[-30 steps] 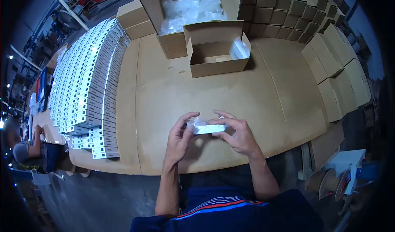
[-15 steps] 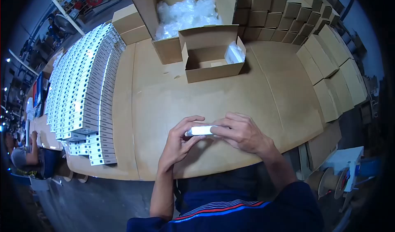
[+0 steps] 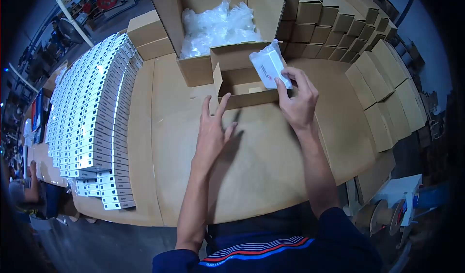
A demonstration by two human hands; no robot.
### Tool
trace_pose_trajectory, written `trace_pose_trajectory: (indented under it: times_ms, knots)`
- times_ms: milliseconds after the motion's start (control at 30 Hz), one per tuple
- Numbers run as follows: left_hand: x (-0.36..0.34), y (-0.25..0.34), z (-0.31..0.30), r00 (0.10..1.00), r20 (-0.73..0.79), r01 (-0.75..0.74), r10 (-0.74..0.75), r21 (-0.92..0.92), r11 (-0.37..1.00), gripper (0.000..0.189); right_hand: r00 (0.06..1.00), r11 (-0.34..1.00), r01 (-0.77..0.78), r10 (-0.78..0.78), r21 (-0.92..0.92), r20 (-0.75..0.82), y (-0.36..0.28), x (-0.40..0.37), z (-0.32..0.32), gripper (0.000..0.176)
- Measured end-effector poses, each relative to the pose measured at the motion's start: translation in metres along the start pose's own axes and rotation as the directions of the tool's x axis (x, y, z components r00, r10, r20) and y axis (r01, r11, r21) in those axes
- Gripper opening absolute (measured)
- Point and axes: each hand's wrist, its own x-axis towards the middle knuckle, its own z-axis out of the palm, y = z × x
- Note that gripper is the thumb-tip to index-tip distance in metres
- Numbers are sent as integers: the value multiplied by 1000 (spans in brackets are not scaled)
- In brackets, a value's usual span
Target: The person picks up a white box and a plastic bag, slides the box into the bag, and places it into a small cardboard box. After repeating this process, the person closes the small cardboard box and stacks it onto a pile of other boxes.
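Observation:
My right hand (image 3: pixel 298 98) grips a small white box in a clear plastic bag (image 3: pixel 270 69), held tilted over the right part of an open brown carton (image 3: pixel 252 99). My left hand (image 3: pixel 215 125) is at the carton's front left corner, fingers spread and holding nothing. Inside the carton a small pale piece shows at the bottom; the bagged box and my right hand hide its right end. Behind stands a larger open carton (image 3: pixel 189 70) with crumpled clear plastic bags (image 3: pixel 218 28) in it.
Stacked white boxes (image 3: pixel 92 123) fill the table's left side. Rows of brown cartons (image 3: pixel 319 28) stand at the back right, and more cartons (image 3: pixel 382 89) at the right edge. A co-worker (image 3: pixel 31 190) is at the far left, a cable spool (image 3: pixel 382 218) at the lower right.
Both hands have moved forward from the near part of the table to the open carton. My left hand has let go of the white item. My right hand now holds the bagged box up.

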Motion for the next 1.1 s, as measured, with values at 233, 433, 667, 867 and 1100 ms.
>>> trace_pose_trajectory:
  times_ms: [233, 433, 667, 867, 1100]
  knots:
    - [13, -14, 19, 999, -26, -23, 26, 107, 994, 81, 987, 977, -22, 55, -214, 150, 38, -1, 25, 20]
    - [9, -8, 25, 999, -12, 40, -38, 158, 987, 77, 942, 899, -68, 202, -433, 270, 50, -8, 37, 20]
    - [8, -2, 24, 998, -7, 67, -67, 162, 985, 74, 929, 846, -112, 275, -521, 247, 67, -14, 53, 19]
    - [6, -1, 21, 996, -83, 33, -25, 96, 995, 83, 910, 800, -109, 319, -591, 264, 71, -19, 55, 14]
    - [-88, -2, -33, 960, -279, -28, 21, -20, 999, 84, 881, 745, 37, 290, -666, 374, 60, -33, 43, 36]
